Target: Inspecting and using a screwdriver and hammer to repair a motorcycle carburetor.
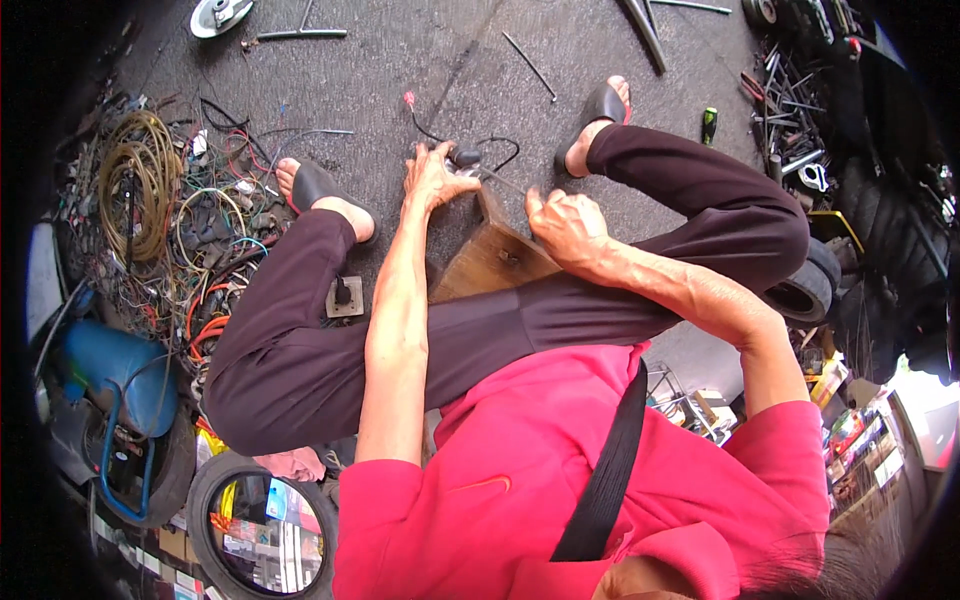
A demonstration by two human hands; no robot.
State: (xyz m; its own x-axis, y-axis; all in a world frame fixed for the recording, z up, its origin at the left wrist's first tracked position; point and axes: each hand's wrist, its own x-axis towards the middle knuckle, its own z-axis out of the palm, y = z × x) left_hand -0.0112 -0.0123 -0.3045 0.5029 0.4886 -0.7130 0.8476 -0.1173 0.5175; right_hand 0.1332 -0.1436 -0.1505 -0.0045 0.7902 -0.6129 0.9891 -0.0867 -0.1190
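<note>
My left hand (pixel 430 180) is closed around a small part with a dark rounded end (pixel 464 157); the fingers hide much of it. A black cable (pixel 508 143) loops out to its right, and a wire with a pink-red connector (pixel 409 98) rises beyond the hand. My right hand (pixel 568 230) is closed on a thin-shafted tool (pixel 502 181), whose tip points at the part in my left hand. The handle end is hidden in the fist, so its exact kind cannot be told. Below and between both hands stands a wooden block (pixel 490 262), close to my lap.
Tangled wires and coiled tubing (pixel 135 185) heap up on the left. A green-handled screwdriver (pixel 709 126), a metal rod (pixel 530 68) and a T-shaped wrench (pixel 300 34) lie on the dark floor. Loose tools (pixel 790 110) and a tyre (pixel 803 290) are to the right.
</note>
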